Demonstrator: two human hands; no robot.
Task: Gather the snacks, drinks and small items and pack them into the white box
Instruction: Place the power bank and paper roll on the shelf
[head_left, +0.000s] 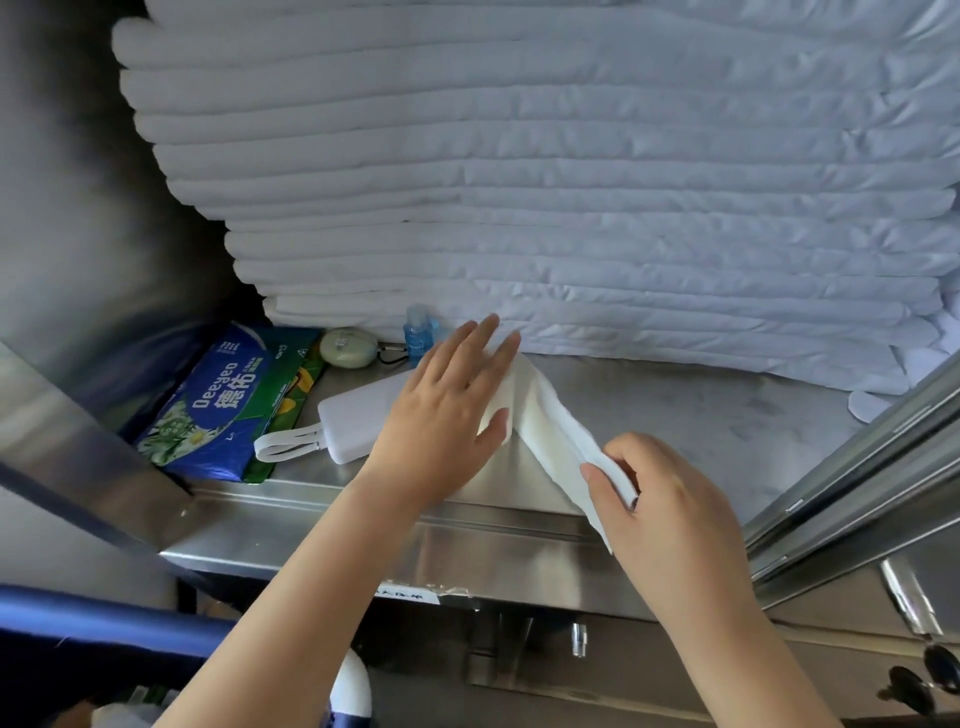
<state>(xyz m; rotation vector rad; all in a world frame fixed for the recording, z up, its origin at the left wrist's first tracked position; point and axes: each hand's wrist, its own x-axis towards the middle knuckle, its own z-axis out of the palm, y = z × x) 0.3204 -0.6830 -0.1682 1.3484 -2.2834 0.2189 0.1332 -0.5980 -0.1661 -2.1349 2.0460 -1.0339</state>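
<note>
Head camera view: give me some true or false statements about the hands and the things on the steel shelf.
1. The right hand pinches one end of the white folded cloth. True.
2. The left hand grips the small blue bottle. False: it lies flat on the cloth, fingers straight; the bottle stands untouched behind it.
3. The white power bank lies right of the blue tissue pack. True.
4. The round pale green item sits right of the bottle. False: it sits left of it.
</note>
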